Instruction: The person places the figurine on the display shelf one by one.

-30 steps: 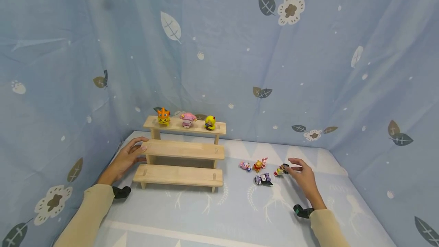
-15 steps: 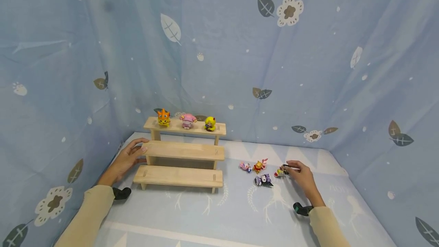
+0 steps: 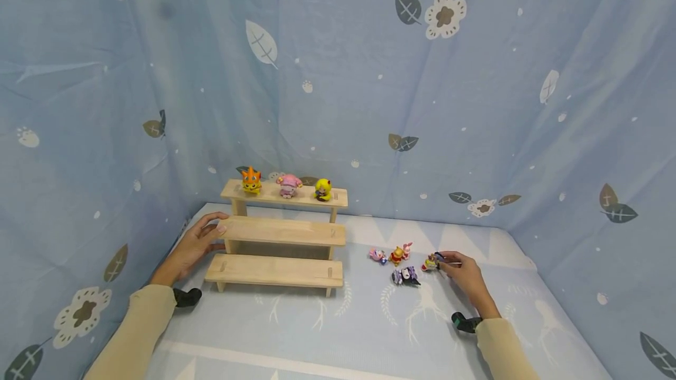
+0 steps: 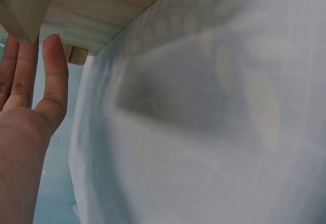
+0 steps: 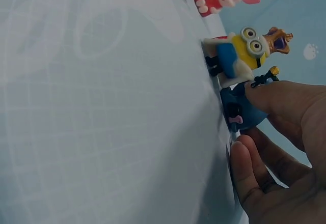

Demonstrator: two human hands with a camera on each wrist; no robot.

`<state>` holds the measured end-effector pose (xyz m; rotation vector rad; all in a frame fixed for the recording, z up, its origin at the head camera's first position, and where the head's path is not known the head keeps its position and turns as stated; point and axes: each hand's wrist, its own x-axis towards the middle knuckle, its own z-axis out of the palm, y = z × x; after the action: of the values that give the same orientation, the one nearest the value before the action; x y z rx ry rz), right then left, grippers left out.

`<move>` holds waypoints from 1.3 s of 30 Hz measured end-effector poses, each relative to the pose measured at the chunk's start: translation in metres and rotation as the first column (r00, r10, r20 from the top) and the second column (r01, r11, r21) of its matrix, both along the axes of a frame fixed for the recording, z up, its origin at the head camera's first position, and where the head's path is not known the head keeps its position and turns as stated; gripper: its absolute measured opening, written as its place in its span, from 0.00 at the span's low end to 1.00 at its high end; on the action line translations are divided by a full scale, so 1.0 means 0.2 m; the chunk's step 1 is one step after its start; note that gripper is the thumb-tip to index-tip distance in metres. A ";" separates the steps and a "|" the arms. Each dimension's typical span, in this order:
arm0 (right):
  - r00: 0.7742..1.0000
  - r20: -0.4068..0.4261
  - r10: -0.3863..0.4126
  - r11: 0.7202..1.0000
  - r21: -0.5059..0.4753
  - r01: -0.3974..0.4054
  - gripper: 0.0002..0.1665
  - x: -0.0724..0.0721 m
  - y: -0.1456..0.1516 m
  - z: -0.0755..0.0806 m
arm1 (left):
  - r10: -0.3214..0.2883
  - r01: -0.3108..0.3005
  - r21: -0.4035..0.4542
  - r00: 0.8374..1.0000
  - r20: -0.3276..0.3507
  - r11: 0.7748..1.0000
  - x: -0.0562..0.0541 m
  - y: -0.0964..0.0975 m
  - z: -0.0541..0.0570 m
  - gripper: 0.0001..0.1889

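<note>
My right grip (image 3: 465, 273) pinches a dark-blue figure (image 5: 247, 107) between thumb and fingertips, right of centre in the head view, low over the desk (image 3: 369, 333). The crowned yellow figure (image 5: 244, 53) crowds it; whether they touch I can't tell. My pinch looks shallow, so I judge the blue one could twist or slip out, and drawing it away carelessly could knock the crowned one over.

At left of the frame, my left grip (image 3: 198, 242) rests with fairly straight fingers against the left end of the wooden stand's middle shelf (image 3: 285, 230). A hard nudge there could rock the stand and tip the three figures (image 3: 289, 185) off its top shelf.

I read no brand or label; pale letter-like marks (image 3: 520, 288) on the cloth, lower right, are too faint.
</note>
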<state>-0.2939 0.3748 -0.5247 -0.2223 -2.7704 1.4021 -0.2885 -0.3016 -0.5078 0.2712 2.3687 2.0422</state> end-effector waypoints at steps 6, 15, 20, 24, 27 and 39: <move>1.000 -0.011 0.007 1.000 0.027 -0.007 0.21 0.00 0.00 -0.01 | -0.003 0.003 0.001 1.000 0.001 1.000 0.00 0.00 0.00 0.31; 0.999 -0.032 0.033 0.999 0.031 -0.032 0.25 0.01 0.00 0.00 | 0.012 -0.012 -0.001 1.000 0.010 1.000 -0.01 -0.01 -0.01 0.32; 0.994 -0.074 0.080 0.994 0.079 -0.074 0.28 0.01 0.02 0.01 | 0.010 -0.010 0.002 1.000 0.010 1.000 0.00 0.00 0.00 0.33; 0.995 -0.085 0.060 0.993 0.108 -0.050 0.25 0.01 0.01 0.01 | 0.011 -0.011 0.002 1.000 0.013 1.000 0.00 0.00 0.00 0.32; 0.995 -0.085 0.043 0.993 0.110 -0.034 0.25 0.00 0.00 0.01 | 0.014 -0.014 -0.001 1.000 0.008 1.000 -0.01 -0.01 0.00 0.31; 0.982 -0.177 -0.060 0.982 0.165 0.090 0.23 0.01 -0.02 0.01 | 0.013 -0.013 -0.023 1.000 0.004 1.000 -0.01 -0.01 -0.01 0.30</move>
<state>-0.2918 0.3705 -0.5229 -0.1895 -2.6907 1.1007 -0.2896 -0.3032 -0.5089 0.2514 2.3963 2.0173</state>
